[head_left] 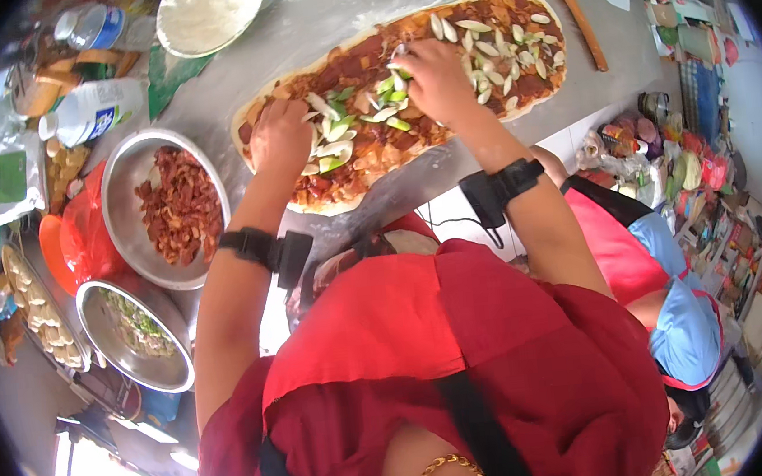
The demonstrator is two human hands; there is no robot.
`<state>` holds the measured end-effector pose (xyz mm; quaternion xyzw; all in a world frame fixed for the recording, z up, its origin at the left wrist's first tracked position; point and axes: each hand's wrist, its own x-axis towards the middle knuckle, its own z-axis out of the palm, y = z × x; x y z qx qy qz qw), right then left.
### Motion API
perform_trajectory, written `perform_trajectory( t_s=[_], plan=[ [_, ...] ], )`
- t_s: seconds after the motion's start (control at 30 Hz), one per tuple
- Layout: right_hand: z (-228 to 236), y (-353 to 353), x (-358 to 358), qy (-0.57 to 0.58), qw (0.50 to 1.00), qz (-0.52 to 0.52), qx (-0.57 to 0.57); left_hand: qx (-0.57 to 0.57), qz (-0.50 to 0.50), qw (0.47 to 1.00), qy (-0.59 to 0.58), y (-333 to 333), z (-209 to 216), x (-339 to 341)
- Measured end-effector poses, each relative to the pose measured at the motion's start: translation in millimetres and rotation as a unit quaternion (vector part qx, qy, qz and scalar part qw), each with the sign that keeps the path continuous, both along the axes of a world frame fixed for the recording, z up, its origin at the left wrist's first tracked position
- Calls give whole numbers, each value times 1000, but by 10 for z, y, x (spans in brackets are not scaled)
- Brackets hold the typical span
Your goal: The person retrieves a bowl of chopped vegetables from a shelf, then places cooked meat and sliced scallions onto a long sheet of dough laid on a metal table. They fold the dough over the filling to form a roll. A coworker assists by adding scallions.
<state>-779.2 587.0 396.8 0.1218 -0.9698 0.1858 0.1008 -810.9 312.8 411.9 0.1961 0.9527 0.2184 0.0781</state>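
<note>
Both your hands are down on the long flat dough (pixel 514 104) that lies across the middle of the counter (pixel 334 15), spread with reddish chopped filling and pale sliced scallions (pixel 361 117). Your left hand (pixel 280 138) rests knuckles-up near the dough's left end, fingers curled under; you can't tell from here whether they hold any slices. Your right hand (pixel 435 79) sits further along, fingers bunched narrow on a small pinch of green and white scallion pieces at the centre.

Look at the spread: the right end already has a fair scatter of white slices, while the middle has a thick clump. Best to tease that clump apart with light fingertip pushes, not presses, so the dough beneath doesn't tear or stretch. Keep pieces inside the bare dough border near the counter's front edge.

Off toward the counter's left edge sits a metal bowl of red chopped meat (pixel 174 206), and below it a second metal bowl (pixel 136 336) with greenish scraps. A long wooden rolling pin (pixel 574 12) lies just beyond the dough's right end.
</note>
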Motion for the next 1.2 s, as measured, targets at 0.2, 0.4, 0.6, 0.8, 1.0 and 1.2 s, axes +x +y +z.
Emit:
perform_trajectory(
  t_s=[0.2, 0.4, 0.6, 0.8, 1.0, 1.2],
  plan=[
    [225, 239, 112, -168, 985, -39, -26, 158, -61, 985, -19, 326, 103, 114],
    [107, 761, -206, -46, 994, -87, 41, 45, -71, 996, 3, 627, 61, 170],
    [267, 1009, -346, -178, 937, -251, 163, 97, -125, 987, -30, 580, 168, 305],
    [135, 609, -564, -149, 980, -135, -4, 139, -115, 984, -13, 702, 225, 347],
    [44, 950, -328, -144, 959, -190, -156, 146, -87, 985, -6, 625, 288, 383],
    [48, 2114, -279, -77, 923, -354, -128, 150, -61, 987, -22, 465, 307, 469]
  ],
)
